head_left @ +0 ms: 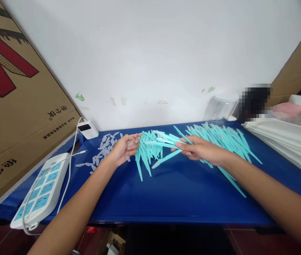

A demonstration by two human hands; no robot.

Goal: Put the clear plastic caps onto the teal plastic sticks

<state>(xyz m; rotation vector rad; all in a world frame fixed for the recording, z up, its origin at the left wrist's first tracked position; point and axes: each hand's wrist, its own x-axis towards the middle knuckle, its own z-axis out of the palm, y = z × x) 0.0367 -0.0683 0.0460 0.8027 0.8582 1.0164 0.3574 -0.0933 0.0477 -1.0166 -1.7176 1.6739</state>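
Note:
My right hand (194, 148) is closed round a loose bunch of turquoise eyebrow razors (170, 139), which fan out to the left. My left hand (126, 148) has its index finger stretched toward the bunch. Its other fingers curl round some clear plastic caps (132, 142), partly hidden. Between the hands lies a pile of turquoise razors (147, 150) on the blue table. Small clear caps (104, 148) are scattered left of my left hand. Beyond my right hand spreads a bigger heap of turquoise razors (219, 138), some passing under my forearm.
A white power strip (42, 189) with a cable and a small white device (88, 130) stand at the left, beside a large cardboard box (28, 117). A clear plastic jar (223, 106) is at the back right. White packaging sheets (285, 138) are stacked on the right. A white wall (150, 63) rises behind.

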